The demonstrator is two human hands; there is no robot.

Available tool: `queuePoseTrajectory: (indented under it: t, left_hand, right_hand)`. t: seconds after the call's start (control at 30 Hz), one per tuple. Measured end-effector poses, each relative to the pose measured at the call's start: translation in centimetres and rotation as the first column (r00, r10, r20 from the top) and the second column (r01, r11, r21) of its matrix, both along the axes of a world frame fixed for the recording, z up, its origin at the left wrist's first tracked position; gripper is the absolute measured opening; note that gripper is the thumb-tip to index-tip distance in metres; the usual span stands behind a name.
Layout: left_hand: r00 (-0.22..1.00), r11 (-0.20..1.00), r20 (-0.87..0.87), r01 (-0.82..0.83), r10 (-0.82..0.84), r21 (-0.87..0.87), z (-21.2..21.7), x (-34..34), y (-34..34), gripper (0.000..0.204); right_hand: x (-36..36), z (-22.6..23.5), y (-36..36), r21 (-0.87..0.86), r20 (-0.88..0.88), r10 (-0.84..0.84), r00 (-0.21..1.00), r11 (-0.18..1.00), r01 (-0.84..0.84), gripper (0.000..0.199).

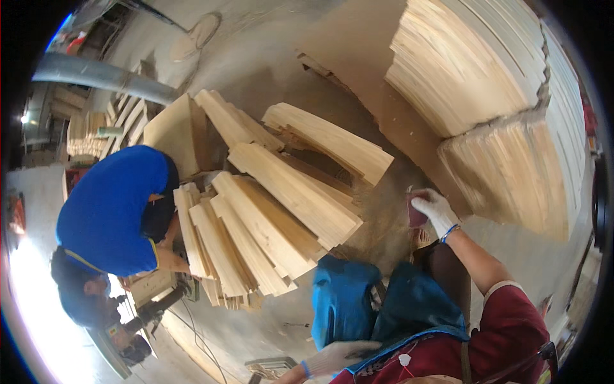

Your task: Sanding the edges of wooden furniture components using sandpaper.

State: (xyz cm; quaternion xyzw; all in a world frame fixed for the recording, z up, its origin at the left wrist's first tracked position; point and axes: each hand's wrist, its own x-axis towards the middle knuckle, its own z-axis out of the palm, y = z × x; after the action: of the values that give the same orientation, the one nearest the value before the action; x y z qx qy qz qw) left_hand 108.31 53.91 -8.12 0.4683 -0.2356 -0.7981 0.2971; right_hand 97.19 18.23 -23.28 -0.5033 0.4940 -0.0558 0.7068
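Right hand (pixel 435 210), in a white work glove with a blue band at the wrist, is closed around a small reddish sanding block (pixel 416 214), which sits out to the right, just beside the end of the fanned-out heap of wooden slats (pixel 281 217). Left hand (pixel 336 356) is gloved too, down near the bottom edge; it lies loosely curled against the blue apron (pixel 377 307) and I can't tell if it's actually holding anything. The slats are pale, slightly curved pieces piled in overlapping bundles in the middle, on a dusty floor (pixel 377 217). Far right there's a big tall stack of similar pale boards (pixel 499 96), well apart from the heap. On the left, another person in a blue shirt (pixel 109 211) is bent over right at the left end of the heap, arm touching the slats, with some kind of power tool (pixel 128 333) and cable on the floor near them. A grey pipe (pixel 96 77) runs across the far left.
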Motion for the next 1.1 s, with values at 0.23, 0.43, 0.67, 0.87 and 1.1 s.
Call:
queuePoseTrajectory:
  t: [0.23,0.43,0.67,0.87,1.1]
  left_hand:
    - [0.967,0.879,-0.240,0.044,0.082,0.475,-5.0,6.6,5.1,0.041]
    - [0.911,0.980,0.394,0.043,-0.117,0.193,1.3,9.8,-9.9,0.032]
    - [0.663,0.912,0.649,-0.135,0.374,-0.388,-6.3,4.4,-19.9,0.042]
    - [0.685,0.863,0.526,-0.419,0.504,-0.282,-9.5,1.5,-22.0,0.024]
    - [0.598,0.920,0.741,0.012,0.307,-0.391,-7.8,2.6,-24.0,0.027]
  right_hand:
    - [3.3,-2.8,-3.4,0.103,0.201,-0.239,0.950,0.970,0.222,0.026]
    - [3.2,-1.5,-5.2,0.079,0.366,-0.305,0.879,0.952,0.297,0.028]
    - [1.7,3.3,0.8,0.115,0.498,0.028,0.867,0.989,-0.097,0.027]
    - [-1.1,0.6,2.8,-0.544,0.287,0.173,0.942,0.839,0.012,0.036]
    - [-3.2,-3.6,1.3,0.115,0.446,0.085,0.891,0.982,-0.152,0.032]
